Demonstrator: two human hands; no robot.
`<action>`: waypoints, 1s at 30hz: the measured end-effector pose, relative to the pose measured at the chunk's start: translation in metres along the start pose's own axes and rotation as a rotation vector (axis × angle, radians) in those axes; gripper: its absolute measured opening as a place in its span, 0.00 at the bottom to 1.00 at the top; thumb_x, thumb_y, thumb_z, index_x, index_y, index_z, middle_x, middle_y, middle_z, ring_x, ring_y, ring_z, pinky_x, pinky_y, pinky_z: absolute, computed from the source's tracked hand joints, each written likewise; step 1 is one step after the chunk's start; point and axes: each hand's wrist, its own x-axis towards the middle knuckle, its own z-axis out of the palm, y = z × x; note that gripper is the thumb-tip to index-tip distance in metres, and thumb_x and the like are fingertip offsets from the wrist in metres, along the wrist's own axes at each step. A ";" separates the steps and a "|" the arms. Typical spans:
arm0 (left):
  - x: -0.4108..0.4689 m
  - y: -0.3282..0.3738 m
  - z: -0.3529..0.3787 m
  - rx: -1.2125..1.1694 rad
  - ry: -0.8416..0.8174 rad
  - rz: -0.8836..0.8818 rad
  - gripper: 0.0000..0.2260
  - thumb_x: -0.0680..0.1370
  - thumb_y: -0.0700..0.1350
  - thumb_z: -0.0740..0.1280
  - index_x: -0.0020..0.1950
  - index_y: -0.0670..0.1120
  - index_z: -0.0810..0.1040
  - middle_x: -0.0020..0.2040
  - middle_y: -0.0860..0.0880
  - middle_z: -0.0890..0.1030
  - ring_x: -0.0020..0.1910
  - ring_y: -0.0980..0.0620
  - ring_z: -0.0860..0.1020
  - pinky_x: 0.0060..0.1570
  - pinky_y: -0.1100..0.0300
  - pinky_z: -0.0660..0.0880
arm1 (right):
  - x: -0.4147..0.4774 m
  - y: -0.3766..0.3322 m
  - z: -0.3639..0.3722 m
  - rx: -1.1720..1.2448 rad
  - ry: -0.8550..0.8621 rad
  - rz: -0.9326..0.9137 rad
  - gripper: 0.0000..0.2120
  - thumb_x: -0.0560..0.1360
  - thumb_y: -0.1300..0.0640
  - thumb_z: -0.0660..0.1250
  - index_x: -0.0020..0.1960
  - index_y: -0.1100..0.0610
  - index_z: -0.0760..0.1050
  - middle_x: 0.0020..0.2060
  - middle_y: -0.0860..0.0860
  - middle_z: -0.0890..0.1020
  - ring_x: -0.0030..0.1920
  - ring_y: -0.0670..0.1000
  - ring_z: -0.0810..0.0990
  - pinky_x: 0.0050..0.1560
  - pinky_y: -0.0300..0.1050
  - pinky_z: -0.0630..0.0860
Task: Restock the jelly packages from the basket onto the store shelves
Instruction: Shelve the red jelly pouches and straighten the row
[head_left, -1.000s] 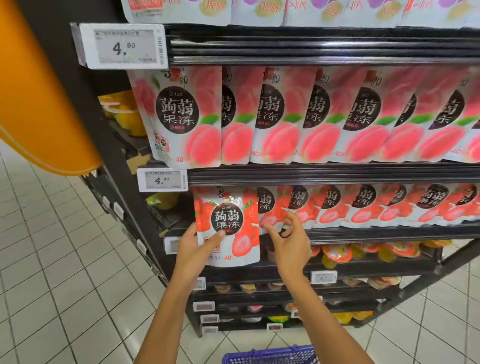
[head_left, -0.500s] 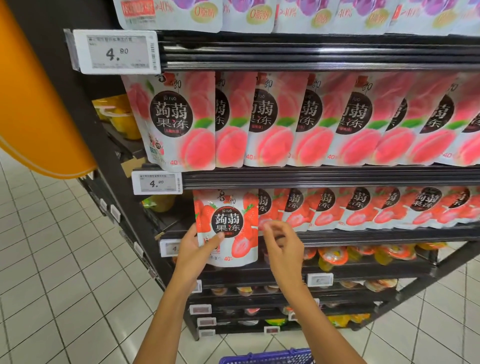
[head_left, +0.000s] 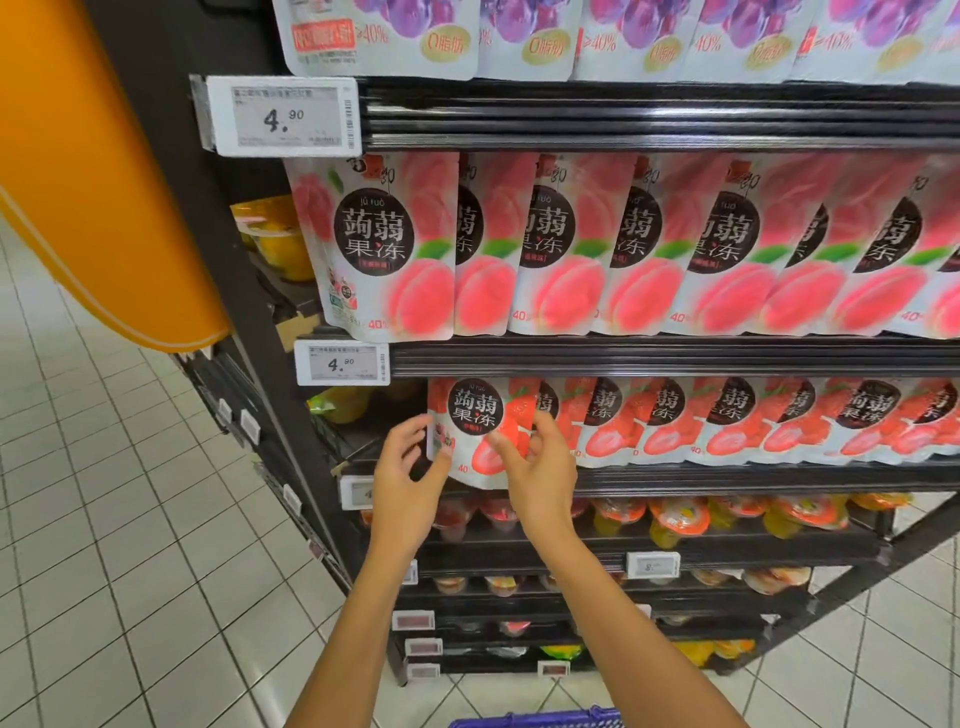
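At the shelf's (head_left: 727, 477) left end, left hand (head_left: 410, 470) and right hand (head_left: 543, 475) pinch the side edges of an upright strawberry jelly pouch (head_left: 475, 415), label outward; open room lies leftward.

The strawberry jelly pouch (head_left: 475, 431) pinched between my left hand (head_left: 410, 483) and right hand (head_left: 540, 467) is smooth, glossy plastic film, like the peach pouches (head_left: 566, 249) above. The shelf rails (head_left: 649, 356) are dark, ribbed metal with a dull sheen, the price tag (head_left: 284, 115) a matt screen framed in white plastic, the floor tiles (head_left: 104, 519) pale and faintly shiny.
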 end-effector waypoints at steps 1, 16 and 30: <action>-0.001 -0.002 0.002 -0.004 -0.025 -0.017 0.17 0.77 0.41 0.70 0.62 0.59 0.74 0.62 0.57 0.77 0.63 0.62 0.75 0.64 0.66 0.72 | 0.000 -0.001 0.004 -0.017 0.016 0.002 0.16 0.75 0.45 0.71 0.56 0.53 0.73 0.48 0.59 0.82 0.52 0.57 0.80 0.53 0.59 0.78; -0.013 -0.014 0.016 -0.008 -0.061 -0.141 0.24 0.77 0.36 0.69 0.70 0.52 0.68 0.69 0.50 0.72 0.66 0.57 0.72 0.55 0.66 0.74 | -0.014 0.013 0.000 -0.504 0.019 -0.041 0.08 0.80 0.53 0.64 0.58 0.51 0.76 0.46 0.47 0.84 0.46 0.53 0.83 0.42 0.47 0.78; -0.019 -0.014 0.017 0.031 -0.102 -0.153 0.26 0.77 0.39 0.70 0.72 0.54 0.67 0.70 0.51 0.72 0.67 0.56 0.72 0.49 0.71 0.74 | -0.013 0.022 -0.002 -0.498 0.095 0.070 0.07 0.79 0.48 0.67 0.50 0.50 0.81 0.42 0.47 0.86 0.45 0.50 0.84 0.42 0.44 0.78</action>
